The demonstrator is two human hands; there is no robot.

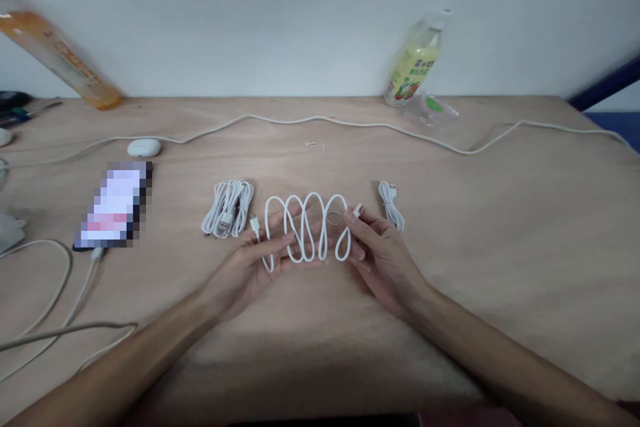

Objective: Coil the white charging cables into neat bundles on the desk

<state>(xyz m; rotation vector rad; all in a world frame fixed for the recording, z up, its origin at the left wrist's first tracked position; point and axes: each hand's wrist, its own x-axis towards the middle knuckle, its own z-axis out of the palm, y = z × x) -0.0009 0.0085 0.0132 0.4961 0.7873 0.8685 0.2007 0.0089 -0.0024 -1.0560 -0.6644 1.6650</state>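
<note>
- Here's the white cable (304,220), right between the two hands, its loops fanned out in a row running left to right over the table (500,247).
- Left hand (245,273): thumb over the near loops, fingers half spread beneath, a loose hold on that end, plug just above.
- Right hand (385,253): pinched more tightly, thumb and fingertips on the other end, its plug poking up and away; a thin ring there might be a tie, too fine to tell.
- Neither is nearer: both touch the cable, left and right.
- Just beyond the left hand, a coiled bundle (227,209); behind the right, a smaller coil (391,205).
- Containers at the back: orange bottle (60,60) with orange showing through, yellow bottle (413,70) capped. White case (144,148), shut.
</note>
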